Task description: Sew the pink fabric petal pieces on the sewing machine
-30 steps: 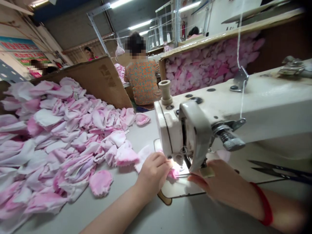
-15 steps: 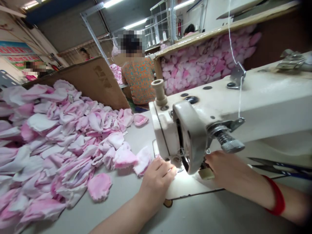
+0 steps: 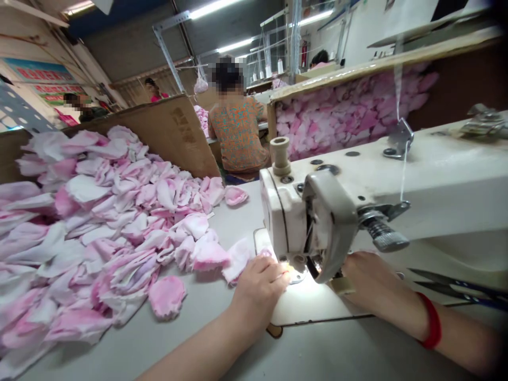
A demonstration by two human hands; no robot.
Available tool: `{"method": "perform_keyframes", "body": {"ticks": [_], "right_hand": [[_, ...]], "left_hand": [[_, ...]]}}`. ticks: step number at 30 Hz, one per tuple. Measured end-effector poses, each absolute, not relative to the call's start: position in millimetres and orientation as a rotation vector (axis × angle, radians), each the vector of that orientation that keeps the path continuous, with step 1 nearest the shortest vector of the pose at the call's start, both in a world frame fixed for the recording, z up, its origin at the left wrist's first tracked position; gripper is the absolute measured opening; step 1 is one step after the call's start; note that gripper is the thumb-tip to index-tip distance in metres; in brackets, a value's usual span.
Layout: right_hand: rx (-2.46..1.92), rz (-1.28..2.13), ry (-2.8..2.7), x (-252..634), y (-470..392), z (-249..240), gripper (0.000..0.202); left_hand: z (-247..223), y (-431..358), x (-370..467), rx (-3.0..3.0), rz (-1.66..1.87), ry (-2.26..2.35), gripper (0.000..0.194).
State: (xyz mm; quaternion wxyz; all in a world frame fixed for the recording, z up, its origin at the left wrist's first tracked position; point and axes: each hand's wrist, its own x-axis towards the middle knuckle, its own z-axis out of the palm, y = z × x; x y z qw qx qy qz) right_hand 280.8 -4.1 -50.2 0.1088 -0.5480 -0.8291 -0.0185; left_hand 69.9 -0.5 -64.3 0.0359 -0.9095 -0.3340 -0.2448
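Observation:
My left hand point(image 3: 260, 288) lies beside the needle area of a white sewing machine point(image 3: 283, 211), fingers bent and pressed together. Under and beside its fingers is a pale pink-and-white fabric petal point(image 3: 237, 263); the fingertips reach into the lamp light on the metal bed plate point(image 3: 305, 307). On the other side of the machine head, my right hand point(image 3: 367, 278) reaches in close behind the presser area. The machine head hides its fingers, so what they hold does not show. A red band point(image 3: 431, 320) circles the right wrist.
A big heap of pink-and-white fabric petals point(image 3: 119, 211) covers the left of the table, against a cardboard sheet point(image 3: 190, 135). One petal point(image 3: 167, 297) lies apart. Dark scissors point(image 3: 456, 286) rest at the right. Behind, a person point(image 3: 238, 132) sits near a petal-filled box point(image 3: 337, 116).
The head view has shifted, so the machine and heap appear further right. Both hands stay beside the needle area, with only slight movement; the heap looks the same.

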Motion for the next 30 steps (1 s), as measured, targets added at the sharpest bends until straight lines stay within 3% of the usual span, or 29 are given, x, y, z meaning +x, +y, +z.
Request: {"method": "perform_keyframes", "body": {"ticks": [8, 20, 30], "right_hand": [[-1.568, -0.048, -2.448, 285, -1, -55, 0.025], [-1.548, -0.101, -2.470, 283, -2, -47, 0.025], [-1.530, -0.115, -2.505, 285, 1, -42, 0.023]], "left_hand": [[-57, 3, 70, -2.773, -0.776, -0.965, 0.029], [-53, 9, 67, -2.885, -0.880, -0.904, 0.026], [-52, -8, 73, -2.740, -0.499, -0.968, 0.024]]}}
